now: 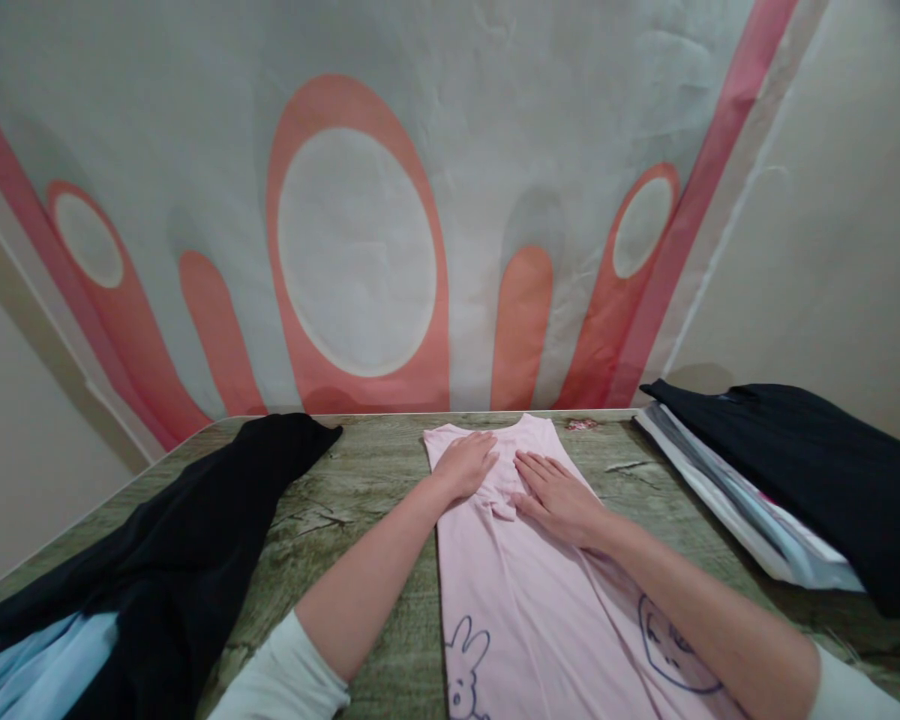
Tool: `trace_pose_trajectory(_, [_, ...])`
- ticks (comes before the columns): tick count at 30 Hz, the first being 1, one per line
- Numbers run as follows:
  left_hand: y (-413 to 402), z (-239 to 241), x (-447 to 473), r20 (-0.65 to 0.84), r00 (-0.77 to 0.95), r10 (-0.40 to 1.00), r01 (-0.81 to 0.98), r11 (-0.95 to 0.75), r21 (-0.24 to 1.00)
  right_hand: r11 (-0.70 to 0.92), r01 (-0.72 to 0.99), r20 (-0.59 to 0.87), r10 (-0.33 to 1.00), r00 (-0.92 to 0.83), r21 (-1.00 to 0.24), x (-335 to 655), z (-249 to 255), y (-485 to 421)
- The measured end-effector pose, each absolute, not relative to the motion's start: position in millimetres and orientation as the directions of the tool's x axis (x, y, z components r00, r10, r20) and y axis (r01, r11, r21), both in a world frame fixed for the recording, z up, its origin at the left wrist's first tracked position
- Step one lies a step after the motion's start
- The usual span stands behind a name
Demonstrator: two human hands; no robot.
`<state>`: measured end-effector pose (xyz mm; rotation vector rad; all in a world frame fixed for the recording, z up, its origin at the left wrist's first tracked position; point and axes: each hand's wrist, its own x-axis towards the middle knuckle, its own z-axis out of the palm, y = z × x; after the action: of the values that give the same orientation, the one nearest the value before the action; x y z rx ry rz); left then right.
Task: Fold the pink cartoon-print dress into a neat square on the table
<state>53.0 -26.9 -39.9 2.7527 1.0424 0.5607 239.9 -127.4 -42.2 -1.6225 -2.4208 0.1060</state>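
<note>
Fingers (pixel 487 442) of the left hand (pixel 465 465) spread out flat, released, palm down, grasping nothing. Fingers (pixel 534 468) of the right hand (pixel 562 498) likewise flat and released, pointing up-left. Both hands press on the upper part of the pink garment (pixel 510 590), fingertips near each other but apart, with a small bunched fold of cloth between them. The pink garment lies lengthwise at the middle of the table (pixel 375 480), its neck end at the far edge; a bunny print (pixel 465 665) shows on the near part. Both forearms bare, with white sleeves (pixel 285 685) at the bottom edge. On the left of the table, a black garment (pixel 195 530) lies loose, apart from the pink one, with light blue cloth (pixel 37 670) under its near end. On the right, a stack of folded clothes (pixel 750 510) with a black piece (pixel 817 470) on top. Behind the table, a grey wall banner (pixel 360 250) with red ovals.
</note>
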Motion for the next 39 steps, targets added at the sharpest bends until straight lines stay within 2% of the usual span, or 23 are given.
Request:
trace_pose_trajectory(8, [-9,-33,31,0.404,0.387,0.829,0.792,-0.523,0.314,0.380,0.895,0.163,0.923,-0.349,-0.235,243,-39,-125])
trace_pose_trajectory(12, [-6,-35,26,0.400,0.358,0.844,0.806,-0.496,0.323,0.372,0.852,0.209,0.926,-0.314,-0.367,251,-28,-100])
trace_pose_trajectory(15, [-6,-36,25,0.403,0.347,0.847,0.815,-0.485,0.317,0.240,0.861,0.183,0.968,-0.174,-0.449,255,-20,-70])
trace_pose_trajectory(17, [-5,-36,23,0.403,0.346,0.848,0.817,-0.483,0.315,0.154,0.880,0.153,0.984,-0.093,-0.450,254,-18,-53])
trace_pose_trajectory(20, [-1,-35,16,0.399,0.342,0.851,0.819,-0.478,0.317,0.107,0.895,0.144,0.988,-0.048,-0.433,245,-23,-41])
trace_pose_trajectory(24, [8,-33,4,0.388,0.322,0.864,0.827,-0.456,0.329,0.024,0.911,0.221,0.973,0.074,-0.411,235,-37,-46])
trace_pose_trajectory(27, [16,-34,-5,0.384,0.323,0.865,0.826,-0.455,0.332,0.074,0.911,0.284,0.958,0.049,-0.405,236,-44,-51])
trace_pose_trajectory(32, [23,-35,-16,0.354,0.352,0.867,0.809,-0.471,0.350,0.189,0.865,0.346,0.938,-0.019,-0.464,243,-53,-46])
trace_pose_trajectory(39, [23,-31,-19,0.351,0.424,0.835,0.770,-0.537,0.344,0.196,0.851,0.357,0.934,-0.012,-0.487,245,-58,-41])
